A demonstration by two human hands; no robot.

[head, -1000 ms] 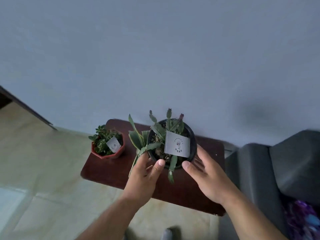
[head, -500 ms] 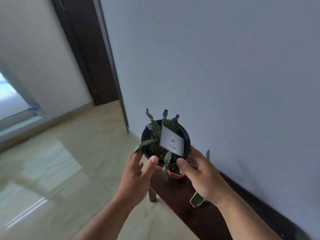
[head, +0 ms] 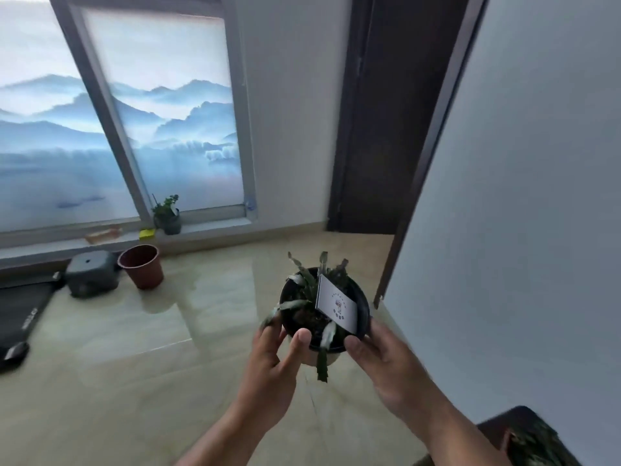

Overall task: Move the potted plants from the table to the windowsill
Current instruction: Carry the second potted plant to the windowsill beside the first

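Note:
I carry a black potted plant (head: 361, 306) with flat green stems and a white label card between both hands, above the tiled floor. My left hand (head: 275, 368) grips the pot's left side with the thumb on its rim. My right hand (head: 386, 364) holds its right side. The windowsill (head: 208, 227) runs low along the window at the far left, and a small potted plant (head: 168, 216) stands on it. The dark wooden table (head: 514, 422) shows only as a corner at the bottom right, with some green leaves (head: 534, 445) on it.
An empty terracotta pot (head: 141, 265) and a grey box (head: 90, 272) sit on the floor below the sill. A black mat (head: 20, 314) lies at the left. A yellow item (head: 147, 234) rests on the sill. A dark door frame (head: 376, 129) stands ahead, a grey wall at right.
The pot has come up off the table in both hands. My view has swung left, away from the table and wall, until the window and sill are ahead.

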